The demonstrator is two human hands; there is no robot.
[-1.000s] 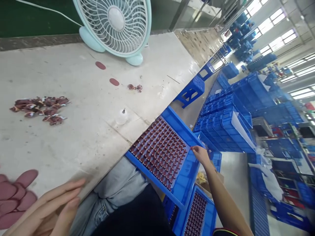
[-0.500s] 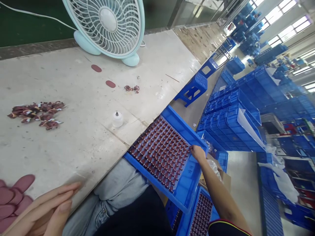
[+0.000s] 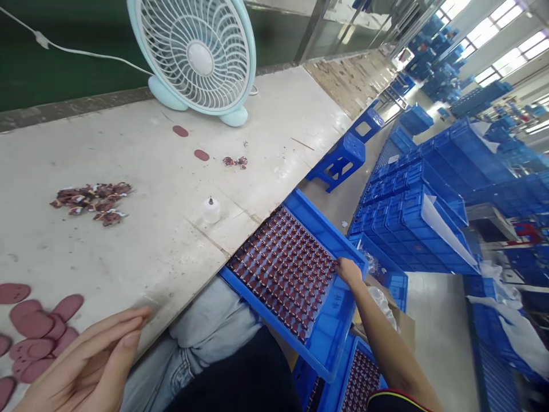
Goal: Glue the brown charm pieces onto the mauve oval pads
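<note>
My left hand is over the table's near edge, fingers stretched out and nothing seen in it. Beside it lies a pile of flat reddish oval pieces. My right hand is at the right edge of the rows of small dark-red pieces in a blue tray. Its fingers are pressed together at the end of one row; what they hold, if anything, is too small to make out. A heap of brown-red bits and a small white bottle are on the table.
A light-blue fan stands at the back of the table. Two oval pieces and a small cluster lie before it. Blue stools, stacked crates and a lower tray are on the right.
The view has shifted slightly, showing more oval pieces at the lower left. My right hand remains at the same edge of the rows, and my left hand stays outstretched.
</note>
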